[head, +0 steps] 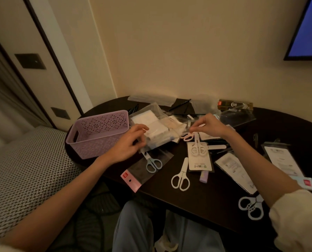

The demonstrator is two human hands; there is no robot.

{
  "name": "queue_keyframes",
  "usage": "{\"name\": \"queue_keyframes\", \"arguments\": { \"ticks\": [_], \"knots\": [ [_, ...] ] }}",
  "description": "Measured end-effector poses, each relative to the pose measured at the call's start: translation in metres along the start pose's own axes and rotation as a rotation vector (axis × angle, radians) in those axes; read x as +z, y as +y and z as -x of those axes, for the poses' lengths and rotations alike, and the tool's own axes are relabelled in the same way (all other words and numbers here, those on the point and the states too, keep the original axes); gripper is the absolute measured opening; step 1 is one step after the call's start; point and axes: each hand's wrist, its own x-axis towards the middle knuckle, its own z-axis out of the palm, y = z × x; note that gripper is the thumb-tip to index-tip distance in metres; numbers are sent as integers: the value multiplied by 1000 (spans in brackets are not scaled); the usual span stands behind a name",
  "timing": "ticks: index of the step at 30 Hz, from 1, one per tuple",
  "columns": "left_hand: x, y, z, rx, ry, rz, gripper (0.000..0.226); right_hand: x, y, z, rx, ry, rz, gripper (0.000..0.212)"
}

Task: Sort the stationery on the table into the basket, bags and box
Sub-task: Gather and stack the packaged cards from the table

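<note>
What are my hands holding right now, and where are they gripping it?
The left hand grips the near edge of a clear plastic bag of white items. The right hand pinches something small above the pink scissors; what it is cannot be told.

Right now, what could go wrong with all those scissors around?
The blue scissors lie at the table edge under the right sleeve, so a nudge might drop them. The pink-topped bag overhangs the edge and might slide off. The right hand pinches something near the pink scissors; blades may poke fingers.

bare forearms run up from the lower corners of the frame to the left hand [127, 142] and right hand [210, 125]. a bunched cream fabric sleeve [296, 219] sits lower right; pale blue-grey trousers [133, 230] at bottom centre.
</note>
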Motion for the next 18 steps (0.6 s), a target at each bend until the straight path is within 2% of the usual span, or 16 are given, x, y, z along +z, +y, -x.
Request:
{"name": "queue_keyframes", "arguments": {
  "ticks": [4,8,13,15,17,18],
  "knots": [
    [-8,-1,8,-185,-161,265,12,6,-3,11,-65,26,37,11],
    [-2,-2,12,-248,-198,354,10,18,-13,20,-84,22,59,9],
    [13,0,19,-162,-127,171,24,34,-13,24,-81,-46,144,19],
    [16,0,21,-108,-93,77,22,38,-13,25,-89,-93,178,18],
    [19,3,24,-70,-70,13,11,42,-16,25,-133,-112,244,17],
    [20,5,25,-49,-51,-33,19,44,-18,24,-162,-112,274,18]
  ]
}}
